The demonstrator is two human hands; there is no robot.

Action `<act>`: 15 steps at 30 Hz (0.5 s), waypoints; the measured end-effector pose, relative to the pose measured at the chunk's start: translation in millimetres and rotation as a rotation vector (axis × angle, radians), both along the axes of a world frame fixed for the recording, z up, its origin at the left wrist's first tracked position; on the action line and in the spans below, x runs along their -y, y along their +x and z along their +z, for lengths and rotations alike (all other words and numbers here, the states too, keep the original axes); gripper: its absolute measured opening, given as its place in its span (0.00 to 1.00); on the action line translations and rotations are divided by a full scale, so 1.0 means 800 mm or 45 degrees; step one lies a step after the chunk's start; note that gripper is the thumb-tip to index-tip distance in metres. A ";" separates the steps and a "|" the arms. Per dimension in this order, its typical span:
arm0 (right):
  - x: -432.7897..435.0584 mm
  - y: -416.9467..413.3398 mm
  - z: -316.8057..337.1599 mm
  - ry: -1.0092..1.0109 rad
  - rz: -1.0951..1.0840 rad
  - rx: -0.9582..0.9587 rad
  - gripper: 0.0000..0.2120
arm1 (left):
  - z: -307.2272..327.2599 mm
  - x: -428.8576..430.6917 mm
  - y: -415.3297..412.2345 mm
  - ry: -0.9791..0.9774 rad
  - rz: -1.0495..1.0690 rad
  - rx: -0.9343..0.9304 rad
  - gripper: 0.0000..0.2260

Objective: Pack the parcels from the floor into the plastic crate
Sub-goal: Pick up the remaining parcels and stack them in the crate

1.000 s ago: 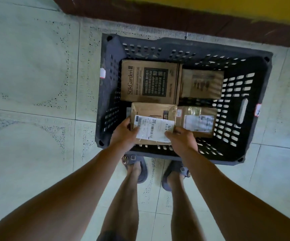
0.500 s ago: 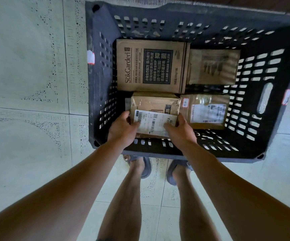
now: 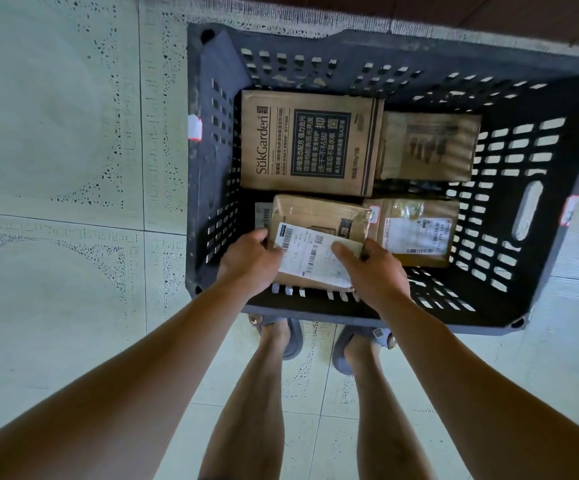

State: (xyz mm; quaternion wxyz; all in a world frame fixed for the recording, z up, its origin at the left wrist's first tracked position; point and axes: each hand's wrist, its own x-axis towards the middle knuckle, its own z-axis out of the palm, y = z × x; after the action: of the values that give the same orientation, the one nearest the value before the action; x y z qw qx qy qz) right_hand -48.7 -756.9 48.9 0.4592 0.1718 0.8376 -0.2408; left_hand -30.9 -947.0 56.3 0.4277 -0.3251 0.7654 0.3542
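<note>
Pale green tiled floor with a brown skirting band at the far edge; a dark grey perforated plastic crate stands on the tiles just ahead of the person's sandalled feet. Inside, along the far wall, lie a SukGarden carton and beside it a smaller brown carton; in the near-right part lies a taped parcel with a white label. The parcel in hand, a taped brown box bearing a shipping label, sits in the near-left corner of the crate, over a flat item whose barcoded edge shows at its left; whether it already rests there cannot be told. The left hand grips its left edge with curled fingers; the right hand clasps its right edge, thumb laid across the label. To finish the placement well: keep the box level; seat it flush against the near wall and its right-hand neighbour; free the fingers only once its weight is borne from below.
</note>
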 end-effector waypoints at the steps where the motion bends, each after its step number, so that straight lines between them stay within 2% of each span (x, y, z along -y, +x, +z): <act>1: 0.001 0.000 -0.003 -0.004 -0.010 0.012 0.17 | -0.004 -0.002 -0.001 0.020 0.004 0.008 0.13; 5: 0.002 -0.016 -0.004 -0.046 -0.057 0.062 0.17 | 0.001 -0.004 -0.011 0.065 0.139 0.029 0.13; 7: -0.001 -0.030 0.007 -0.069 -0.109 0.060 0.17 | 0.008 -0.002 -0.013 0.084 0.247 -0.066 0.15; 9: -0.007 -0.044 0.014 -0.086 -0.163 0.060 0.21 | 0.014 0.001 -0.010 0.176 0.360 -0.180 0.16; 12: -0.002 -0.054 0.024 -0.111 -0.239 0.097 0.22 | 0.021 -0.003 0.001 0.356 0.407 -0.177 0.17; 15: 0.009 -0.046 0.025 -0.334 -0.325 0.138 0.19 | 0.024 -0.008 0.008 0.215 0.398 -0.137 0.16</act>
State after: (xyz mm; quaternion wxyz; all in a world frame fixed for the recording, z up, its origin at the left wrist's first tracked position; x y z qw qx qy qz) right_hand -85.8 -764.3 68.9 0.4877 0.2282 0.7446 -0.3946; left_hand -24.8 -940.5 75.6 0.3518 -0.3836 0.6948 0.4963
